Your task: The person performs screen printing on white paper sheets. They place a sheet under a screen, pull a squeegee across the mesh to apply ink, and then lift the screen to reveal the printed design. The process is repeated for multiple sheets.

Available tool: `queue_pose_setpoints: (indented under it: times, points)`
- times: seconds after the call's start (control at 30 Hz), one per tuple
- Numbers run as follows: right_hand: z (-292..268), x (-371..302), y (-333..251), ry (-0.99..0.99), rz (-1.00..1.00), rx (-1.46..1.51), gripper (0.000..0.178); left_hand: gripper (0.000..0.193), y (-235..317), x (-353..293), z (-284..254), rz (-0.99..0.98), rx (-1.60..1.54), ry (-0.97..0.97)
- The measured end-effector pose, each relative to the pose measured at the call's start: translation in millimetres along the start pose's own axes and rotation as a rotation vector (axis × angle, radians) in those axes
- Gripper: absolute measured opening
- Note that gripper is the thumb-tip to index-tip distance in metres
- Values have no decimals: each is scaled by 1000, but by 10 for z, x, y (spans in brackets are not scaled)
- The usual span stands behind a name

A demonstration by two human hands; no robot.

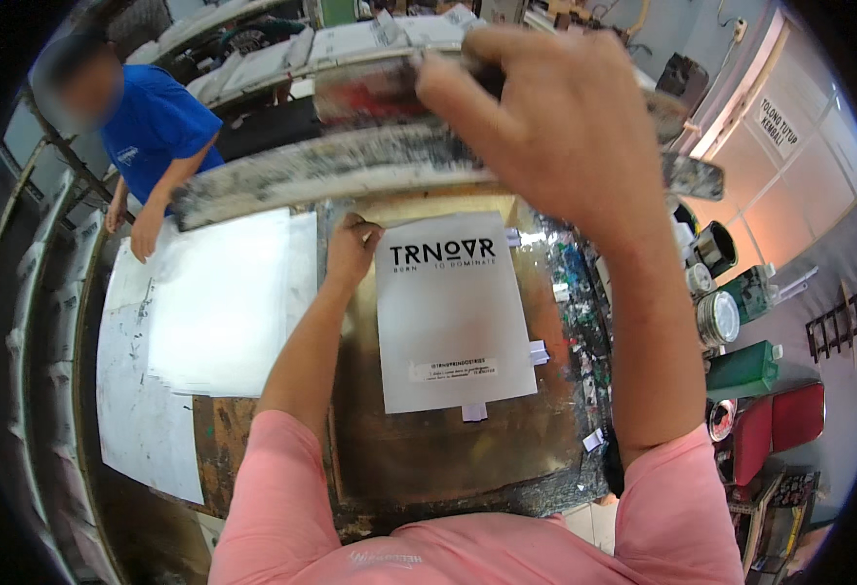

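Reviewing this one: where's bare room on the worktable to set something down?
Bare: the board between the sheet, its lower tab and the board's near edge. Crowded: left, the paper stack and left hand; beyond the right edge, cans.

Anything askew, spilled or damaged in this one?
Multicoloured paint splatters cover the right edge of the work surface, untidy beside the clean printed sheet. A small white scrap also lies askew there.
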State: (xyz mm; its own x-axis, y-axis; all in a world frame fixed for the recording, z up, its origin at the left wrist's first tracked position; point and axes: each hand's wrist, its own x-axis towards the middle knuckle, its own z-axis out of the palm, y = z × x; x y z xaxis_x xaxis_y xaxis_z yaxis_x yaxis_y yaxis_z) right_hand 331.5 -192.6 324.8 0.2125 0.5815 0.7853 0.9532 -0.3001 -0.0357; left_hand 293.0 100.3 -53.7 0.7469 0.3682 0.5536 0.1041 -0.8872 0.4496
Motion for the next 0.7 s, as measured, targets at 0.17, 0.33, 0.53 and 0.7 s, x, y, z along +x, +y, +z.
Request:
queue_pose_setpoints:
  times: [0.17,0.33,0.53,0.7]
  points:
    - [10,-110,23,-16,7,-99,51,17,255,172,-392,-31,-223,14]
    - [-26,-256,-77,-68,36,-110,52,25,130,-629,-1368,-287,44,-34]
    - [-29,-590,-232,-75,49,-98,44,24,-441,-2323,-2320,-512,139,447]
    - [-46,-645,-264,-85,46,-108,45,28,-564,-2572,-3262,-664,662,557]
